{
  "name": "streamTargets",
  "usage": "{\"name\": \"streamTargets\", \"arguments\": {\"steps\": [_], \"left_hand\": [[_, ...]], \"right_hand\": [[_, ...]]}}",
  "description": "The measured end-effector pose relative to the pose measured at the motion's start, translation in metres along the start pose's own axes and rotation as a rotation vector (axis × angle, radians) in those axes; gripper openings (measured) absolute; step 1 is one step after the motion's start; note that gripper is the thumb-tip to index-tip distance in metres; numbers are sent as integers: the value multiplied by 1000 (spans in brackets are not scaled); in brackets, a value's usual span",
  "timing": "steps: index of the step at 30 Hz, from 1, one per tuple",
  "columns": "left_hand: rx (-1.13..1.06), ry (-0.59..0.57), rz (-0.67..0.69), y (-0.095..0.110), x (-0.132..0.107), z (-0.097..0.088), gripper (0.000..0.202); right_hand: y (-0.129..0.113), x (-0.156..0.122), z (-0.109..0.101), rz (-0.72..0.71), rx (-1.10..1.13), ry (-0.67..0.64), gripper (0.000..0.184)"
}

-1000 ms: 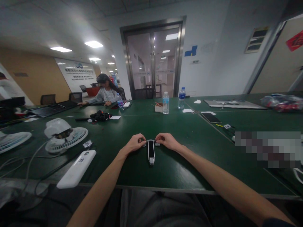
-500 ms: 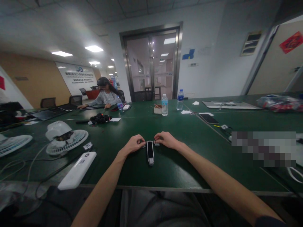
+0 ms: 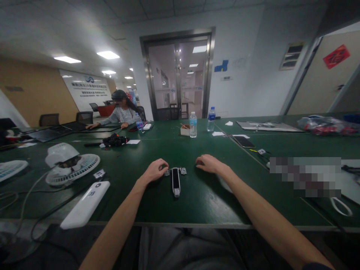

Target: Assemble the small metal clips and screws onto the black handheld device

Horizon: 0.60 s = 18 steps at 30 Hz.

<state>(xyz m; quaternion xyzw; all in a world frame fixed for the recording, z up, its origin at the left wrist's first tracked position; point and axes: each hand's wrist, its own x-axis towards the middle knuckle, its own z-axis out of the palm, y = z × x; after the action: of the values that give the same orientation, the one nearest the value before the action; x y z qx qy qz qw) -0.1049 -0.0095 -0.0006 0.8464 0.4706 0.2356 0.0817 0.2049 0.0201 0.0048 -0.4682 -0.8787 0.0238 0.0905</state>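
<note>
A slim, long device [image 3: 176,182] with a black face and silver edges lies lengthwise on the green table before me. Small silvery pieces stick out on both sides of its far end, the right piece [image 3: 183,171] in plain sight. My left hand [image 3: 155,170] is closed, thumb and fingertips brought together at the left piece [image 3: 167,172], which they partly cover. To the right of the device, my right hand [image 3: 209,164] is apart from it, with fingers loosely bent and nothing visible in them.
A white power bank-like block [image 3: 86,204] and a white fan [image 3: 73,170] with cables are on the left. Water bottles [image 3: 193,125] and a small box [image 3: 185,130] stand farther back. A dark phone [image 3: 243,141] lies at right. Another person [image 3: 122,110] sits at far left.
My right hand has let go of the right silvery piece and moved right, uncovering it. My left hand stays at the left piece. The whole view has shifted slightly.
</note>
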Motion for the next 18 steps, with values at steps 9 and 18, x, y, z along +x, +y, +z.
{"name": "streamTargets", "arguments": {"steps": [9,18], "left_hand": [[2,48,-34,1,-1,2,19],[3,30,-40,5,-2,1,18]], "right_hand": [[-7,5,6,20,-14,26,22],[0,1,-1,124,7,-45,21]]}}
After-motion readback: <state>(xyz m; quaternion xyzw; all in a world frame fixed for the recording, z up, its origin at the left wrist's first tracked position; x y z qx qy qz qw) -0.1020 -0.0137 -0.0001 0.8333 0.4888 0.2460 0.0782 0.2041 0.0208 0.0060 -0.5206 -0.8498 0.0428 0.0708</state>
